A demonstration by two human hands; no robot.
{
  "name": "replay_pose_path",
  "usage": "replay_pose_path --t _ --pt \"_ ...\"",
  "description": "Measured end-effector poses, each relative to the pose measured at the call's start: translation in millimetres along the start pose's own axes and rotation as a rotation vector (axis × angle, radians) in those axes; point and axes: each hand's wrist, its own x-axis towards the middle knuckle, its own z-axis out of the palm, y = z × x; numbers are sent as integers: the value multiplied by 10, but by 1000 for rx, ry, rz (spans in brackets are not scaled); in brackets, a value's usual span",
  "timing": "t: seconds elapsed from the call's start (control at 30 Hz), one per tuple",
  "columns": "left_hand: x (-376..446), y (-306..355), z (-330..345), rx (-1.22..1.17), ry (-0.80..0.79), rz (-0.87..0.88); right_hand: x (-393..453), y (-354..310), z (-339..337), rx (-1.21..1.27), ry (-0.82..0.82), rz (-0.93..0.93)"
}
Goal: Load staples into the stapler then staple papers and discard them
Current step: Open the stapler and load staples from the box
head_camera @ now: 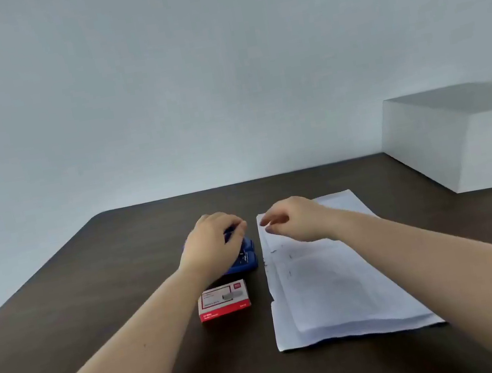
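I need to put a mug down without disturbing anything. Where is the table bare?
Bare table left of the stapler and staple box; also between papers and white box. Crowded mid-table around both hands.

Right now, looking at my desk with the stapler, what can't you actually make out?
Head view only:
- Blue stapler: its far part is covered by the left hand, so whether it holds staples is hidden.
- Red staple box: label print too small to read.
- Papers: faint marks, blurred; far corner under the right hand.
- White box: cut off by the right edge.
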Motion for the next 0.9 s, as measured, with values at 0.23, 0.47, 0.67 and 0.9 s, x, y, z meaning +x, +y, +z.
replay_pose_path --t 0.23,0.47,0.67,0.9 --pt "-182 -51 90 37 5 -98 61 -69 158 0 -99 -20" --pt "-104 -22 75 -110 34 -137 204 44 584 -39 20 -78" --pt "-55 -169 -176 -730 441 -406 204 59 568 -41 33 -110" --pt "-338 -686 -298 -1068 774 -931 148 81 550 37 44 -102"
